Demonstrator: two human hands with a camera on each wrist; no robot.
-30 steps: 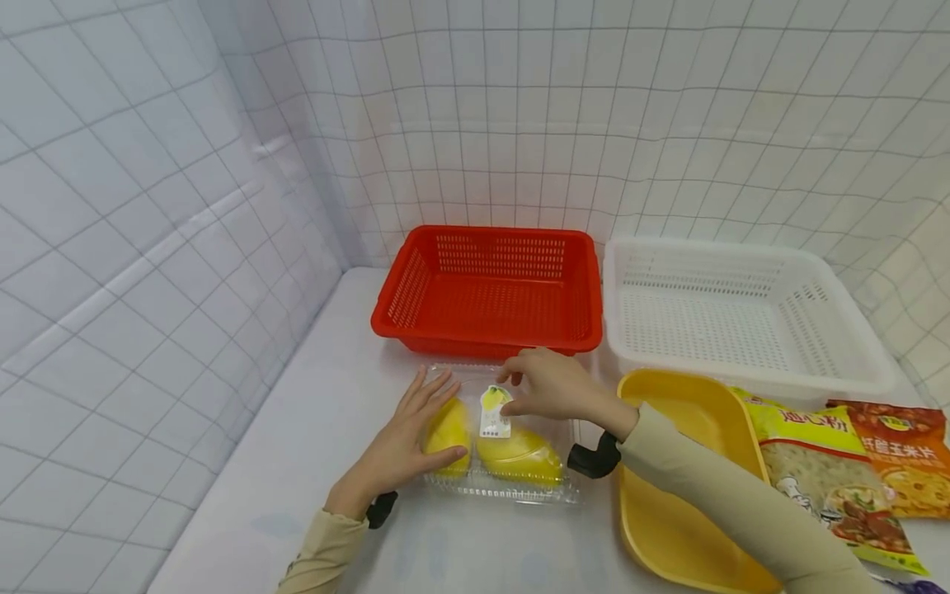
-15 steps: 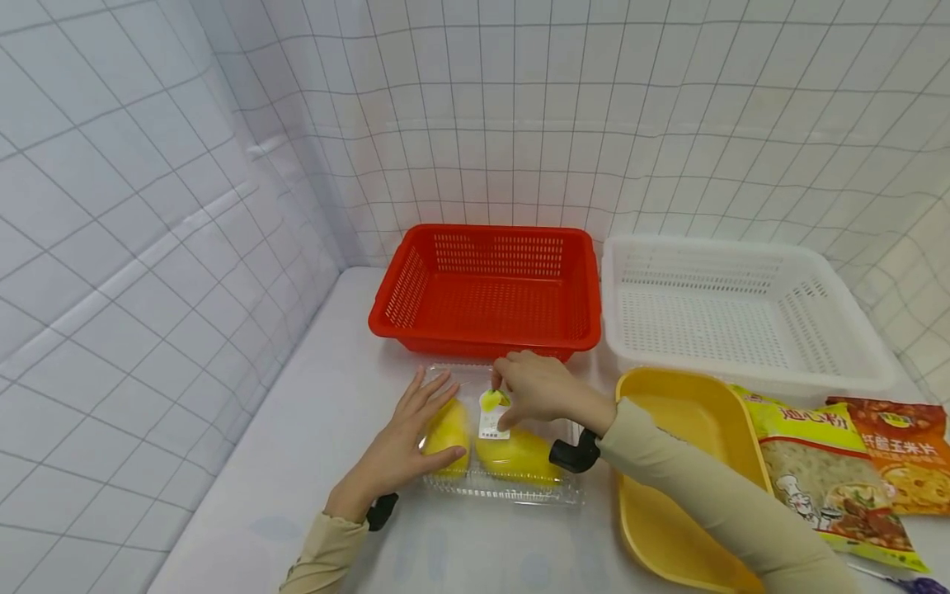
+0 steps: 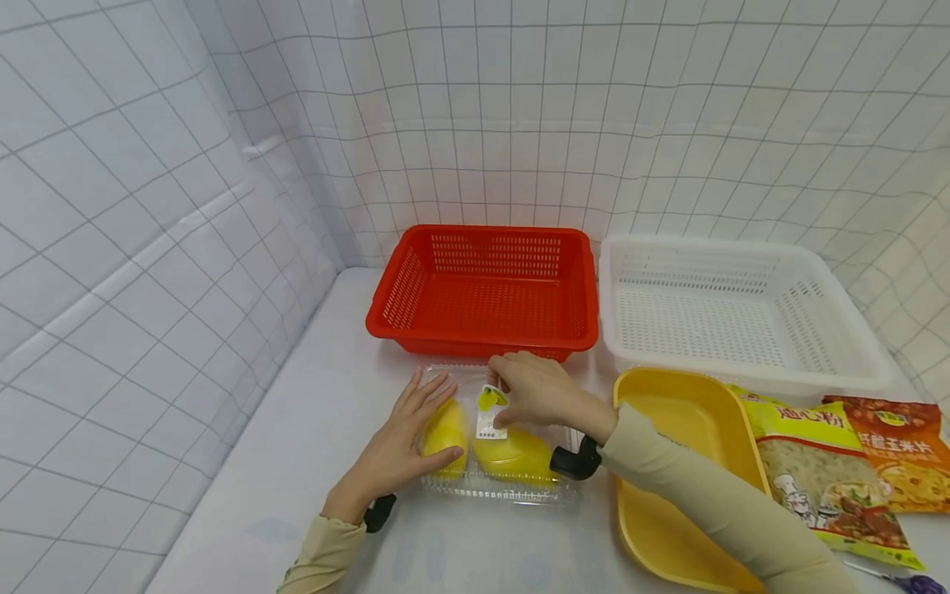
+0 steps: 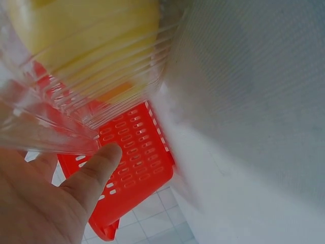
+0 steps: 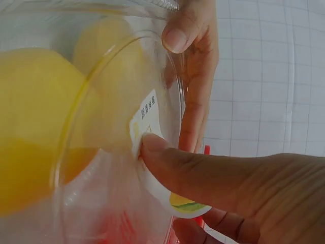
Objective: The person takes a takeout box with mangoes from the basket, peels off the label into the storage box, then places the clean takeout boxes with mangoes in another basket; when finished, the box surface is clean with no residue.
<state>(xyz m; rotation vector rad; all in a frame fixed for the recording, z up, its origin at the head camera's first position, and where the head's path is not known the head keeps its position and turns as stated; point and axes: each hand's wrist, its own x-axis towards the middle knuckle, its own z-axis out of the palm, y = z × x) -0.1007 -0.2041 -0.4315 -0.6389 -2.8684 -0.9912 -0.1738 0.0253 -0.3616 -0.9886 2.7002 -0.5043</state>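
Note:
A clear plastic clamshell box (image 3: pixel 530 495) lies on the table with yellow mango-like fruits (image 3: pixel 512 455) inside. A white sticker label (image 3: pixel 490 422) with a yellow fruit picture is on its lid. My left hand (image 3: pixel 404 437) rests over the box's left side, fingers spread and thumb towards the middle. In the right wrist view the left hand (image 5: pixel 195 86) shows at the far edge of the lid. My right hand (image 3: pixel 538 392) has its thumb (image 5: pixel 172 162) on the sticker and its curled fingers at the sticker's picture end, pinching it. That end curves up beside the thumb.
Behind the box stands a red basket (image 3: pixel 482 342), with a white basket (image 3: pixel 742 375) to its right. A yellow tray (image 3: pixel 668 511) lies under the right forearm. Further right are a pasta bag (image 3: pixel 824 470), an orange snack bag (image 3: pixel 901 450) and a purple-handled item (image 3: pixel 920 584).
My right hand has moved slightly left, its fingers closing in on the sticker's upper end. The left hand has stayed spread on the box.

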